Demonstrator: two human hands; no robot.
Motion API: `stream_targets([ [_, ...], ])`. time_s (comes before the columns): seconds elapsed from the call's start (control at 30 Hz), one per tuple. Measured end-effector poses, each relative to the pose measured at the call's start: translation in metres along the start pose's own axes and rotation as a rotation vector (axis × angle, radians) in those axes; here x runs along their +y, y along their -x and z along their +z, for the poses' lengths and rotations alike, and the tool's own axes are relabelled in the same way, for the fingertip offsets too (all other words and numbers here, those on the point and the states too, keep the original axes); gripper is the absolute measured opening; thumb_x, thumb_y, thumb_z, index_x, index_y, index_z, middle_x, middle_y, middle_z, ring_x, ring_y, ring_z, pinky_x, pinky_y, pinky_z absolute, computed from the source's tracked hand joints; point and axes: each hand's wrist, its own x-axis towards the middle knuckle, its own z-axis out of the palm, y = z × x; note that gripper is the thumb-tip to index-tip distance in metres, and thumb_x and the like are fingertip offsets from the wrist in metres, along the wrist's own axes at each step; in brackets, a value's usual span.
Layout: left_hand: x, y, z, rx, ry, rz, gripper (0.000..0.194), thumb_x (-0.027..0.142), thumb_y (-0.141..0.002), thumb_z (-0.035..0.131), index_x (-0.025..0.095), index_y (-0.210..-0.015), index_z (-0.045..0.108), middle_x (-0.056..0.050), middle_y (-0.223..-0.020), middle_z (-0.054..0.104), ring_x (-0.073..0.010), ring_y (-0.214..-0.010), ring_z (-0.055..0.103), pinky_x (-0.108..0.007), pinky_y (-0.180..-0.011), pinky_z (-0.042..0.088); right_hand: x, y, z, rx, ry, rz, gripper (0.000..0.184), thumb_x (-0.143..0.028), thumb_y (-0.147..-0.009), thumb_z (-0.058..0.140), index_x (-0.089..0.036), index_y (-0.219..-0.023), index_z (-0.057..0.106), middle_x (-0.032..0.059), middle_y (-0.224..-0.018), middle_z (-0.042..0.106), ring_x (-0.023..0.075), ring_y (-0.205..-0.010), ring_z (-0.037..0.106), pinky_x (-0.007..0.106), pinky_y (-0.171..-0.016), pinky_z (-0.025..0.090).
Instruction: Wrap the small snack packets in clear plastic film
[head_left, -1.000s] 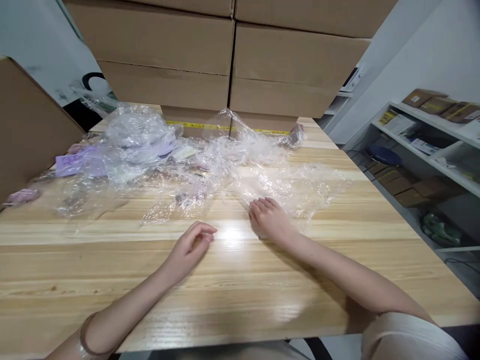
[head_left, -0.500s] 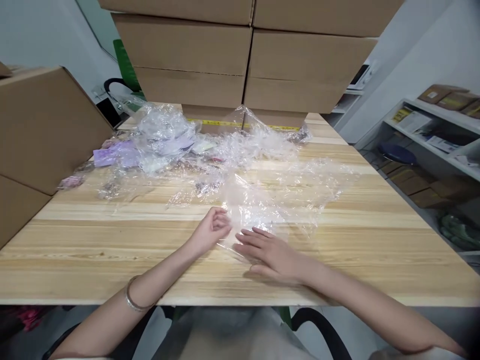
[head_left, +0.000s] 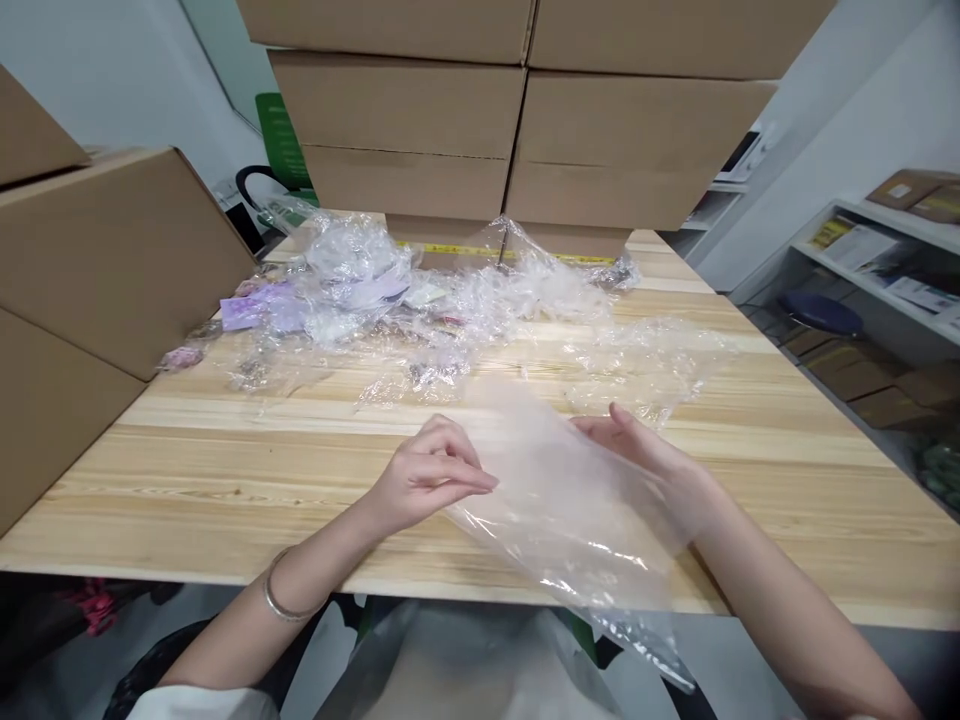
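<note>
A clear plastic bag (head_left: 570, 500) is lifted above the front of the wooden table (head_left: 225, 480), and its lower right corner hangs over the table edge. My left hand (head_left: 431, 475) pinches the bag's left edge between thumb and fingers. On the bag's other side is my right hand (head_left: 645, 450), fingers stretched out and thumb raised. Part of that hand shows blurred through the film, and it seems to touch the bag. Beyond both hands, another crumpled piece of clear film (head_left: 652, 365) lies flat.
A heap of crumpled clear plastic (head_left: 349, 265) with a purple piece (head_left: 262, 308) spreads across the back of the table. Stacked cardboard boxes (head_left: 405, 110) stand behind it. More boxes (head_left: 112, 260) are at the left. White shelves (head_left: 885, 250) are off to the right.
The bag has come up off the table and swung toward the right and front. My right hand has moved right and turned its thumb upward; my left hand has closed on the bag's edge.
</note>
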Motion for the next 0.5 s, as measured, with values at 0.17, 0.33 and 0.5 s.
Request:
stream_targets([
  [0.17, -0.004, 0.000, -0.010, 0.295, -0.358, 0.215, 0.010, 0.026, -0.087, 0.072, 0.034, -0.085, 0.077, -0.005, -0.110, 0.053, -0.0207, -0.111, 0.052, -0.042, -0.100, 0.045, -0.008, -0.007, -0.025, -0.171, -0.231, 0.289, 0.050, -0.067, -0.072, 0.070, -0.022, -0.094, 0.074, 0.0042, -0.073, 0.068, 0.0214, -0.065, 0.064, 0.036, -0.063, 0.053],
  [0.33, 0.004, -0.008, -0.010, 0.471, -0.128, 0.175, 0.009, 0.020, -0.095, 0.061, 0.026, -0.093, 0.068, 0.002, -0.070, 0.066, -0.0173, -0.081, 0.070, -0.041, -0.086, 0.056, -0.020, -0.013, -0.022, 0.000, 0.172, 0.201, 0.058, -0.066, -0.078, 0.065, -0.023, -0.115, 0.071, 0.0122, -0.111, 0.069, 0.0324, -0.104, 0.065, 0.049, -0.092, 0.051],
  [0.5, 0.023, -0.034, -0.005, 0.564, 0.281, -0.187, 0.009, 0.032, -0.100, 0.053, 0.024, -0.103, 0.049, 0.005, -0.074, 0.072, -0.0111, -0.040, 0.065, -0.016, -0.032, 0.044, -0.045, 0.010, -0.011, -0.341, -0.356, -0.179, 0.091, -0.089, -0.081, 0.014, -0.031, -0.127, 0.067, 0.0062, -0.139, 0.061, 0.0345, -0.131, 0.053, 0.057, -0.112, 0.035],
])
